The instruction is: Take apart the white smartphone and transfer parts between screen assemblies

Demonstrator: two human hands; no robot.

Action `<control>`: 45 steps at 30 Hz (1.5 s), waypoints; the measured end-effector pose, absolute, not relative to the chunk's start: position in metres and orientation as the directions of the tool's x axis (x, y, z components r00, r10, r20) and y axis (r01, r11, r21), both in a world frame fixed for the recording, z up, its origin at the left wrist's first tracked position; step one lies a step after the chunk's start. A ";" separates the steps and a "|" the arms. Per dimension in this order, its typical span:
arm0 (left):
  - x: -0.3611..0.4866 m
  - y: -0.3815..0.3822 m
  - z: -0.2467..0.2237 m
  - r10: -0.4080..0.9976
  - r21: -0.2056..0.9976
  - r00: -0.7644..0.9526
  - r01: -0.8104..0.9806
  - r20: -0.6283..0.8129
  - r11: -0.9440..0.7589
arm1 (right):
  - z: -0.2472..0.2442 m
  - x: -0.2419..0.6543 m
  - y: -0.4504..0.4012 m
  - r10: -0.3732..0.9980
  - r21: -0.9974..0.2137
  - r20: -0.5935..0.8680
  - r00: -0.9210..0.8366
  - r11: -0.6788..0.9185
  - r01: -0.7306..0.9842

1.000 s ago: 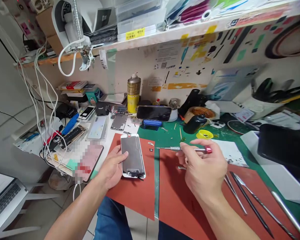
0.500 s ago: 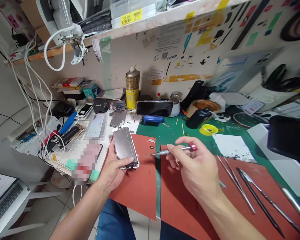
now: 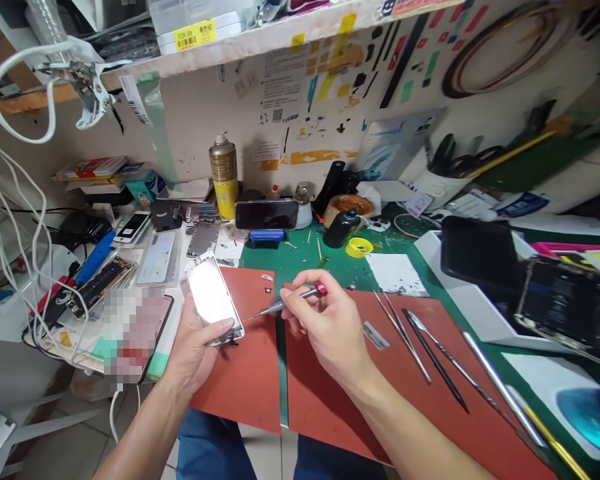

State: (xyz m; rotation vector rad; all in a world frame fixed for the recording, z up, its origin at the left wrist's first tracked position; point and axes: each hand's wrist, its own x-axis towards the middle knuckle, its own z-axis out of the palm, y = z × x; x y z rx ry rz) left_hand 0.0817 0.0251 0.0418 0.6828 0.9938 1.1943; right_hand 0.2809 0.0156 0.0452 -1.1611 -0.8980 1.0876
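A phone screen panel [image 3: 211, 290] with a white edge lies tilted in my left hand [image 3: 193, 347], the thumb across its lower end. Its metal back now shines white with reflected light. My right hand [image 3: 325, 320] grips a slim screwdriver [image 3: 275, 307] with a red cap. The screwdriver's tip points left, close to the panel's right edge; whether they touch cannot be made out. Under both hands are red mats [image 3: 250, 393]. Two tiny parts [image 3: 268, 290] rest near the top of the left mat.
Tweezers [image 3: 405, 340] and metal tools lie on the right mat. Behind stand a propped phone [image 3: 267, 215], a yellow spray can [image 3: 223, 177] and a black bottle [image 3: 341, 229]. A white box [image 3: 450, 280] is at right, phones and cables at left.
The view has swung right, so the bench contents appear further left and more shows at the right. The panel's back has turned from grey to bright white. Both hands keep their holds.
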 end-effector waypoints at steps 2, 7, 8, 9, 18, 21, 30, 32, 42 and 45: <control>0.082 0.025 0.043 0.962 0.861 0.056 -0.436 -0.266 0.263 | 0.045 0.280 0.015 0.972 -0.983 0.006 0.237 0.049 -0.177; 0.084 0.025 0.045 0.958 0.856 0.033 -0.440 -0.286 0.271 | 0.047 0.278 0.014 0.974 -0.980 0.014 0.226 0.058 -0.191; 0.084 0.026 0.045 0.957 0.856 0.031 -0.441 -0.287 0.271 | 0.048 0.278 0.015 0.974 -0.980 0.013 0.228 0.057 -0.191; 0.085 0.026 0.046 0.958 0.855 0.030 -0.442 -0.287 0.270 | 0.048 0.278 0.015 0.973 -0.980 0.011 0.230 0.056 -0.191; 0.084 0.026 0.043 0.957 0.863 0.036 -0.423 -0.287 0.275 | 0.046 0.278 0.015 0.972 -0.980 0.006 0.234 0.052 -0.191; 0.083 0.026 0.042 0.956 0.862 0.037 -0.424 -0.290 0.278 | 0.045 0.278 0.015 0.973 -0.982 0.001 0.232 0.045 -0.186; 0.085 0.025 0.045 0.954 0.854 0.040 -0.437 -0.298 0.285 | 0.044 0.279 0.013 0.974 -0.981 -0.001 0.228 0.043 -0.188; 0.085 0.025 0.045 0.953 0.855 0.043 -0.431 -0.299 0.288 | 0.044 0.279 0.014 0.973 -0.982 0.002 0.230 0.046 -0.184; 0.084 0.025 0.038 0.955 0.852 0.013 -0.448 -0.296 0.270 | 0.044 0.276 0.011 0.961 -0.996 0.023 0.276 0.046 -0.077; 0.083 0.025 0.036 0.954 0.850 -0.001 -0.453 -0.301 0.268 | 0.044 0.276 0.010 0.962 -0.994 0.079 0.262 0.096 -0.055</control>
